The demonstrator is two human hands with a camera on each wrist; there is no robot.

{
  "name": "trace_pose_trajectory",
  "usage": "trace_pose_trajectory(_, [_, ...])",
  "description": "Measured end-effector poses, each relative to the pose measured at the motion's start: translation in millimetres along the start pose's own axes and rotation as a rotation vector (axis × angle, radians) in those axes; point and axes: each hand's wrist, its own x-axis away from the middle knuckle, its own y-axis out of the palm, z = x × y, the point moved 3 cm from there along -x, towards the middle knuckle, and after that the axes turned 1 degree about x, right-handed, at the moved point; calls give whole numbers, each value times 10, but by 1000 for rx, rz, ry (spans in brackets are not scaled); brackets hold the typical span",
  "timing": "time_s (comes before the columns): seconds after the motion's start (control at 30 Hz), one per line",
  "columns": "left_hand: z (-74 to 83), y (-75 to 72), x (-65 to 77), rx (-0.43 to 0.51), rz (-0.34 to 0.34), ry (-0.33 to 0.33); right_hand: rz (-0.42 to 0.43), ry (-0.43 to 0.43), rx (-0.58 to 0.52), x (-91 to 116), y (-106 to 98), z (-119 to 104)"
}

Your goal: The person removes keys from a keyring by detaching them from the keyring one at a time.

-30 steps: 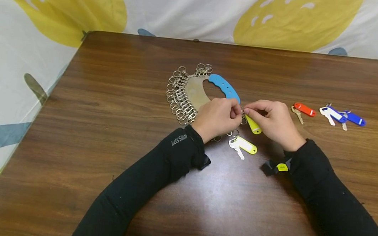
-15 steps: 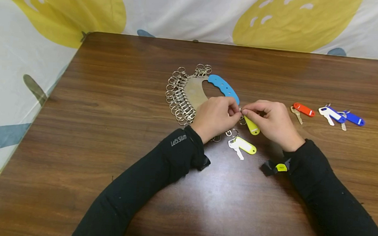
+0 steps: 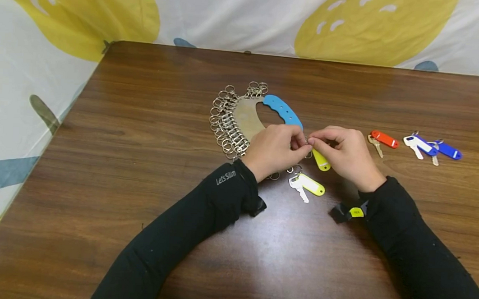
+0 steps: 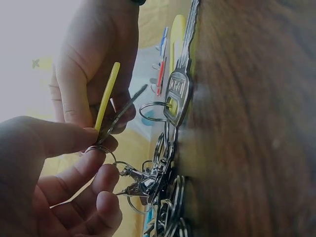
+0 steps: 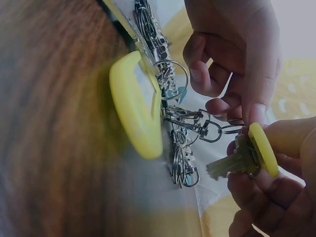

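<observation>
Yellow tag (image 3: 321, 161), pinched in the right hand (image 3: 348, 156) at eight o'clock from the red tag (image 3: 386, 139), I'd coax slowly while the left hand (image 3: 275, 147) pinches the ring (image 4: 109, 151) steady.

Behind a brown wood-grain table (image 3: 143, 117), a white cloth (image 3: 230, 18) with large yellow patches (image 3: 376, 30).

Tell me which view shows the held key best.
The right wrist view: the held key shows its blade broadside. The left wrist view catches it nearly edge-on beside its yellow tag; the head view shows the tag but no clear key.
</observation>
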Motion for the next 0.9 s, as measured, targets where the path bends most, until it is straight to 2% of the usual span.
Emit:
trace_pose_trajectory(0.3, [24, -20, 4, -21, 65, -12, 30, -41, -4, 9, -16, -27])
trace_pose_trajectory(0.47, [28, -21, 0, -31, 51, -3, 34, -37, 2, 6, -15, -26])
trace_pose_trajectory(0.73, [15, 10, 1, 8, -16, -2, 41, -32, 8, -1, -7, -7])
trace_pose_trajectory(0.9, [16, 12, -2, 6, -11, -16, 43, -36, 0, 5, -10, -3])
